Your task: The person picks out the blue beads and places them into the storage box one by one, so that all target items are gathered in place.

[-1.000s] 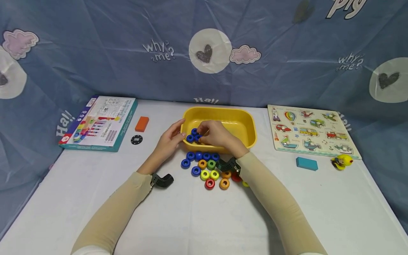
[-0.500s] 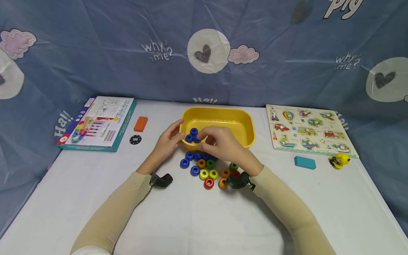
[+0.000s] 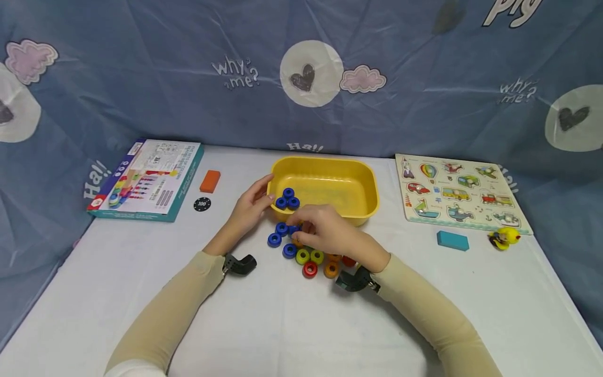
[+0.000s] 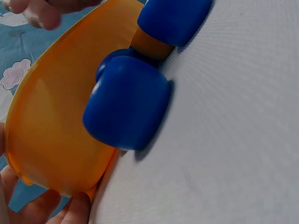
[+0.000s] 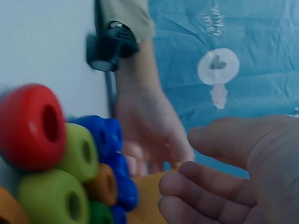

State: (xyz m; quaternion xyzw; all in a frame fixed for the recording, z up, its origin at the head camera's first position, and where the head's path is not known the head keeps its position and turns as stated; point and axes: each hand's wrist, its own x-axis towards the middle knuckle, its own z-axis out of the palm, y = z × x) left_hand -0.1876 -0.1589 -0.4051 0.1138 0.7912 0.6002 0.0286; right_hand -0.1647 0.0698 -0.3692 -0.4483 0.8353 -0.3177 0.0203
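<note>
At the left end of the yellow tub (image 3: 330, 163), my left hand (image 3: 247, 209) holds the wall, its fingertips and thumb at the rim. Three blue beads (image 3: 281, 203) sit together in the tub's near left corner. My right hand (image 3: 330, 233) is over the loose beads in front of the tub, thumb and fingers apart with nothing between them in the right wrist view. Around it lie several blue beads (image 3: 274, 240), yellow-green beads (image 3: 303, 256), orange beads (image 3: 332, 269) and red beads (image 3: 310, 270). The hand hides some of the beads from the head view.
On the left are a toy box (image 3: 146, 180), an orange block (image 3: 210, 181) and a black chip (image 3: 202, 204). A picture puzzle board (image 3: 459, 193), a teal block (image 3: 453, 240) and a small yellow figure (image 3: 505, 238) lie right. Printed cloth (image 3: 188, 115) hangs behind.
My right hand has moved from inside the tub back toward the loose beads in front. It has let go of a blue bead in the tub. My left hand stays at the rim.
</note>
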